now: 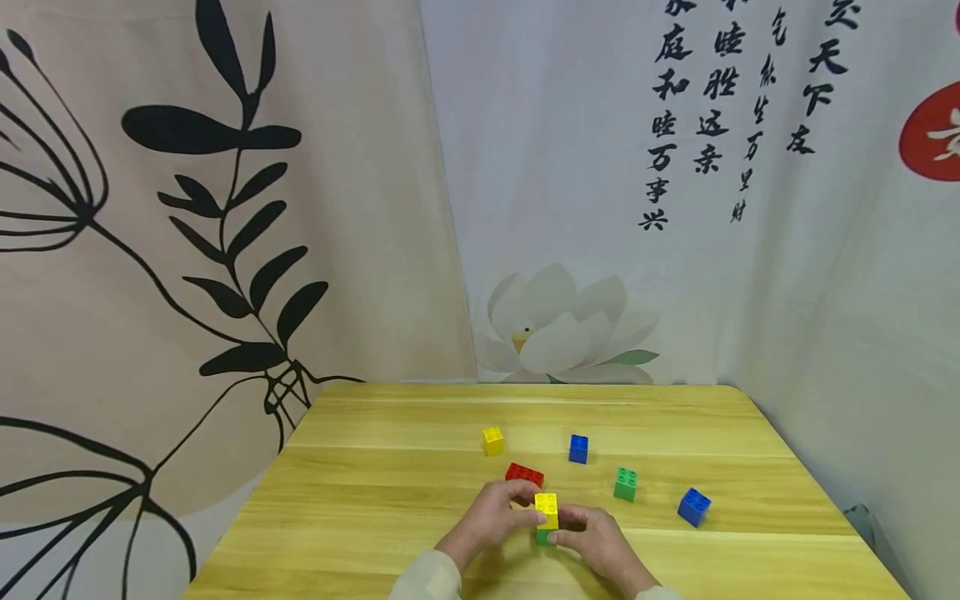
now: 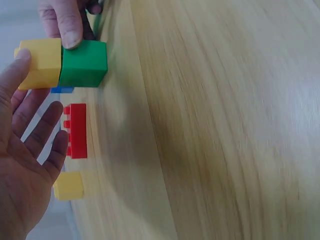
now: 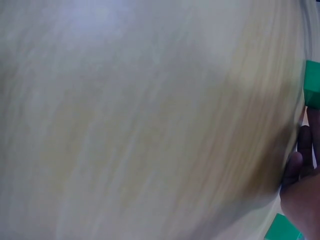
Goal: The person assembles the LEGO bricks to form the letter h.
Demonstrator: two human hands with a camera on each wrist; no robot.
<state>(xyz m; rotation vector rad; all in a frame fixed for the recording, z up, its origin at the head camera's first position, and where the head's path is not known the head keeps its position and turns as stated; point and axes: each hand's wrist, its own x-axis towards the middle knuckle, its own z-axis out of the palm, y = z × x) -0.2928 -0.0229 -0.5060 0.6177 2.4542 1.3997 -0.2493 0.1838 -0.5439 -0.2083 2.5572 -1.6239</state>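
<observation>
A yellow toy brick sits on top of a green toy brick, and the two are held together over the table by both hands. My left hand pinches the yellow brick between thumb and fingers; in the left wrist view its other fingers spread loosely. My right hand pinches the green brick from the right, thumb on its near face. At the right wrist view's edge, the green brick shows only in part above the right fingers. A red brick lies just beyond the left hand.
Further back on the wooden table stand a yellow brick and a blue brick. To the right are a green brick and another blue brick. A printed curtain hangs behind the table.
</observation>
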